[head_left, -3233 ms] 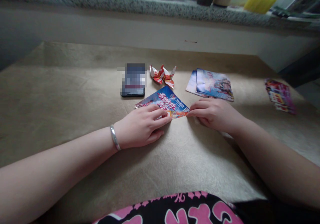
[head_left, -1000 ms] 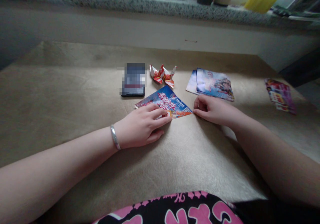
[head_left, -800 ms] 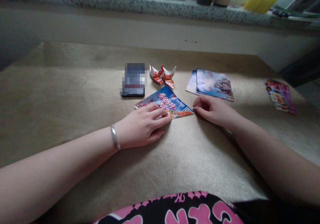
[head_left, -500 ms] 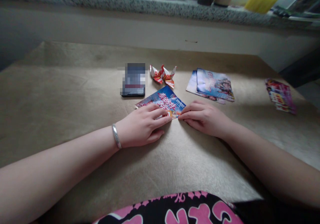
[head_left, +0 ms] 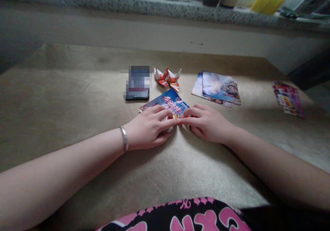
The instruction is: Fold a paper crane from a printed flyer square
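Phone [head_left: 139,92], screen obscured, lies at the left on the desk [head_left: 77,121]. Left hand [head_left: 149,127], bracelet [head_left: 124,138] at the wrist, rests over the left part of a folded sheet [head_left: 171,100]; its fingers are slightly spread and laid down on the paper, not wrapped round it. The sheet lies flat mid-desk, just in front of two red-and-white paper figures [head_left: 168,77]. Its apex points towards the windowsill [head_left: 144,6]; its long axis runs left to right along the near edge. Judged by outline, a fold into a triangle is done; pressing of the crease appears unfinished, and no raised shape is formed. Right hand [head_left: 208,123] covers the sheet's right corner, fingers bent and close together; whether they pinch the edge cannot be told. Blue printed sheets [head_left: 220,88] overlap beyond; pink leaflets [head_left: 288,99] lie far right.
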Tool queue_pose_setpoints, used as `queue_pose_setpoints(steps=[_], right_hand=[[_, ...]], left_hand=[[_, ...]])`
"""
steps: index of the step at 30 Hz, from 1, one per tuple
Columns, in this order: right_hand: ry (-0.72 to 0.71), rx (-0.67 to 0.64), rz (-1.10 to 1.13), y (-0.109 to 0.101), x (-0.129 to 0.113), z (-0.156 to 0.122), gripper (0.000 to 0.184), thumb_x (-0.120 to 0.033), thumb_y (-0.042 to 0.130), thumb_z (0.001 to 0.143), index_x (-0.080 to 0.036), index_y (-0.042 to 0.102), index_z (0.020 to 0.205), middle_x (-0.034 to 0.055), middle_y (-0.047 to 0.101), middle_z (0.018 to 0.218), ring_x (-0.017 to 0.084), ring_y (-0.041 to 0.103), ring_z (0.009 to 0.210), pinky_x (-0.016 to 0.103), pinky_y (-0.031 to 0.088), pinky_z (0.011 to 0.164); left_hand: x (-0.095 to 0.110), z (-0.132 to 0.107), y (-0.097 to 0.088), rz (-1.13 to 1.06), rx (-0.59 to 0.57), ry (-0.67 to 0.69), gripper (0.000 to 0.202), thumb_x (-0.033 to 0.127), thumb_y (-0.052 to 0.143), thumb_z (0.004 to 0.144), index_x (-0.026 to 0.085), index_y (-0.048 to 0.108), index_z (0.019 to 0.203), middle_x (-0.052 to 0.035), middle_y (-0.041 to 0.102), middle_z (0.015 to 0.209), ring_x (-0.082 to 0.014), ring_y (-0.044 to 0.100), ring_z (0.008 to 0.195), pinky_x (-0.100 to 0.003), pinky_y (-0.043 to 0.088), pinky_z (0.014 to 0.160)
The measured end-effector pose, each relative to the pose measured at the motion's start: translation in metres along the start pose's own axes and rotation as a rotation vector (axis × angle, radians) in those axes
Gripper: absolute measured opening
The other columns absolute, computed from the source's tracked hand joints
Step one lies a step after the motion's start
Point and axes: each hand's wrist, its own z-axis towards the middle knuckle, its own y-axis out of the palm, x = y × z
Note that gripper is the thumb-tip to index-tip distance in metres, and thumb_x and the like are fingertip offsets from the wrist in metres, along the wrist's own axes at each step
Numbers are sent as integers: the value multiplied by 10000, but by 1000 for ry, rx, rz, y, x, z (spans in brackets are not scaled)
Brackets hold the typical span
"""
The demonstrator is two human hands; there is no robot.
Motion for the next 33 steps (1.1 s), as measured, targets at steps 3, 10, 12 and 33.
queue_pose_setpoints(steps=[3,10,12,33], right_hand=[[1,2,17,1,1,0,314,-138,462,858,-228,661,1084,73,635,1014,185,500,845,329,436,752],[8,-6,34,1,4,0,325,-126,476,841,-243,655,1085,71,631,1024,192,500,866,335,441,769],[6,-6,31,1,4,-1,322,-126,479,837,-241,656,1080,71,632,1029,195,501,869,336,442,767],[12,-1,29,-2,3,-8,346,-110,482,831,-249,659,1094,67,638,1017,189,495,841,331,424,750]], left_hand=[[1,0,0,10,-7,-3,392,304,461,893,242,515,1276,-90,527,1202,-259,453,1083,-431,394,986],[3,3,-2,16,-18,-29,398,306,460,896,247,499,1287,-92,537,1181,-259,469,1068,-430,415,961],[3,3,-2,16,-19,-26,379,303,457,896,239,511,1266,-92,536,1189,-255,477,1070,-429,413,966],[-12,0,-13,-105,-54,106,242,172,484,855,180,594,1070,-79,606,1153,-211,524,1073,-374,453,942]])
